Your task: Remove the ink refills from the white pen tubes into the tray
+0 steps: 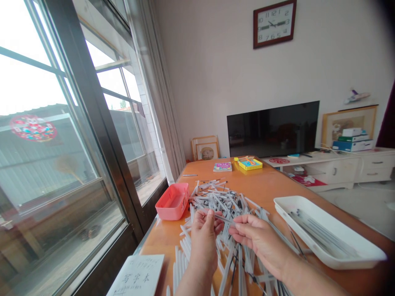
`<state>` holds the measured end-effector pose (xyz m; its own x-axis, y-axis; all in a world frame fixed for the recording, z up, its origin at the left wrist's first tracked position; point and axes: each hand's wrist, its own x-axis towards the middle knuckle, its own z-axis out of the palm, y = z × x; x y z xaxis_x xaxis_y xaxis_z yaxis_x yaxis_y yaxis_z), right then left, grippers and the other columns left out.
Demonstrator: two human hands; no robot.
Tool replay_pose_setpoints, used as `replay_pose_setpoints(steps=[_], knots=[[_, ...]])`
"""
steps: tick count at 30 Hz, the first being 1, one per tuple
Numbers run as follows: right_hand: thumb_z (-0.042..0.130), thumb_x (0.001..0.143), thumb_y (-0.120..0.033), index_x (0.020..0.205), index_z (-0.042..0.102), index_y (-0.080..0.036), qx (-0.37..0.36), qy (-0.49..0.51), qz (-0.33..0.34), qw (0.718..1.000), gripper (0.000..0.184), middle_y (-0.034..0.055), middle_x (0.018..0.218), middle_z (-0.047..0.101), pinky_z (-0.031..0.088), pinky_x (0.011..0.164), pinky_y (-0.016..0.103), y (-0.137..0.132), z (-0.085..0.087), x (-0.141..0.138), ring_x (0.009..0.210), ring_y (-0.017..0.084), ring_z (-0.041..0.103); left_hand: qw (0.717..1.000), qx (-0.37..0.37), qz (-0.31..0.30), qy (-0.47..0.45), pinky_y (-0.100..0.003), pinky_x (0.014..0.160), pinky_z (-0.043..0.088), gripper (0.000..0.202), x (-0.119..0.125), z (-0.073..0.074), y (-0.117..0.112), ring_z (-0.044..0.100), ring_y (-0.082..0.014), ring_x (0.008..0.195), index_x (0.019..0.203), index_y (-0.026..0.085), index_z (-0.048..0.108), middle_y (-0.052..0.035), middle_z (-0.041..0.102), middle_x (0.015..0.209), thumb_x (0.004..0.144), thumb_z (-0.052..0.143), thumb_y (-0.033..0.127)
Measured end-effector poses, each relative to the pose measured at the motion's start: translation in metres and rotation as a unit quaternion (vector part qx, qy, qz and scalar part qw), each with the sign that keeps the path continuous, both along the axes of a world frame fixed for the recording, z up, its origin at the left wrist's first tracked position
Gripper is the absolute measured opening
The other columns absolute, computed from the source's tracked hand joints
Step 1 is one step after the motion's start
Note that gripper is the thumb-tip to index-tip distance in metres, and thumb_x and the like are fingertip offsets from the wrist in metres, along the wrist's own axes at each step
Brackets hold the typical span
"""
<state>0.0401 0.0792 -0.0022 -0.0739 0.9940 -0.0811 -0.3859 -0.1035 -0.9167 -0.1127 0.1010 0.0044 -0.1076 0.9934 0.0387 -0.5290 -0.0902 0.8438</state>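
Between my two hands is a thin translucent pen barrel (224, 219), held level over the pile. My left hand (206, 225) pinches its left end between thumb and fingers. At the other end, the fingertips of my right hand (254, 233) are closed on it. Below and beyond both hands spreads a loose heap of white translucent tubes and thin black sticks (216, 201), which look like pen parts. More tubes (180, 263) lie side by side left of my left forearm. My forearms hide part of the heap.
A pink plastic basket (173, 211) stands left of the heap. On the right, a white tray (336, 246) holds several long, dark-tipped rods. A white notebook (138, 275) lies at the near left. Farther back are a booklet (222, 167) and a yellow box (249, 164).
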Motion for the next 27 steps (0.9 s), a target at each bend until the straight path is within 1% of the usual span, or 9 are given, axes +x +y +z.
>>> replay_pose_setpoints(steps=[5, 9, 14, 18, 23, 27], knots=[[0.077, 0.080, -0.039, 0.094, 0.066, -0.018, 0.019, -0.034, -0.006, 0.999, 0.028, 0.0072, 0.095, 0.074, 0.057, 0.093, 0.040, 0.000, 0.000, 0.000, 0.100, 0.025, 0.072, 1.000, -0.004, -0.004, 0.011, -0.031, 0.075, 0.053, 0.043, 0.003, 0.003, -0.003, 0.067, -0.0142, 0.072, 0.091, 0.021, 0.052, -0.0066, 0.073, 0.093, 0.073, 0.082, 0.047], [0.074, 0.082, -0.041, 0.094, 0.066, -0.017, 0.030, -0.055, -0.021, 0.998, 0.028, 0.0070, 0.092, 0.074, 0.058, 0.090, 0.038, 0.001, 0.000, -0.002, 0.098, 0.025, 0.073, 1.000, -0.010, -0.003, 0.012, -0.033, 0.074, 0.054, 0.045, 0.005, 0.003, -0.003, 0.067, -0.0148, 0.070, 0.089, 0.020, 0.051, -0.0073, 0.073, 0.092, 0.071, 0.083, 0.047], [0.076, 0.079, -0.045, 0.093, 0.067, -0.018, 0.043, -0.059, -0.027, 0.997, 0.032, 0.0063, 0.092, 0.074, 0.059, 0.089, 0.038, 0.002, -0.001, -0.002, 0.098, 0.025, 0.073, 1.000, -0.013, -0.005, 0.007, -0.033, 0.074, 0.055, 0.046, 0.007, 0.003, -0.003, 0.068, -0.0154, 0.071, 0.088, 0.020, 0.052, -0.0073, 0.073, 0.092, 0.069, 0.084, 0.047], [0.077, 0.077, -0.050, 0.094, 0.068, -0.018, 0.044, -0.062, -0.035, 0.996, 0.037, 0.0062, 0.092, 0.075, 0.059, 0.089, 0.039, 0.002, -0.002, -0.002, 0.098, 0.026, 0.073, 1.000, -0.008, -0.004, 0.004, -0.032, 0.074, 0.054, 0.043, 0.009, 0.003, -0.005, 0.067, -0.0146, 0.071, 0.089, 0.020, 0.052, -0.0072, 0.074, 0.092, 0.072, 0.082, 0.046], [0.078, 0.076, -0.051, 0.093, 0.068, -0.018, 0.051, -0.053, -0.054, 0.996, 0.038, 0.0057, 0.093, 0.074, 0.058, 0.090, 0.041, -0.003, 0.004, -0.006, 0.099, 0.027, 0.073, 1.000, -0.002, -0.003, -0.016, -0.031, 0.075, 0.054, 0.038, 0.012, 0.002, -0.008, 0.067, -0.0139, 0.072, 0.092, 0.020, 0.052, -0.0079, 0.074, 0.095, 0.077, 0.079, 0.042], [0.079, 0.075, -0.052, 0.093, 0.067, -0.018, 0.046, -0.046, -0.060, 0.996, 0.040, 0.0061, 0.094, 0.074, 0.058, 0.089, 0.041, -0.006, 0.009, -0.009, 0.100, 0.027, 0.072, 0.999, -0.007, 0.001, -0.033, -0.029, 0.074, 0.053, 0.038, 0.014, 0.002, -0.008, 0.066, -0.0136, 0.073, 0.092, 0.020, 0.052, -0.0086, 0.074, 0.094, 0.077, 0.079, 0.041]])
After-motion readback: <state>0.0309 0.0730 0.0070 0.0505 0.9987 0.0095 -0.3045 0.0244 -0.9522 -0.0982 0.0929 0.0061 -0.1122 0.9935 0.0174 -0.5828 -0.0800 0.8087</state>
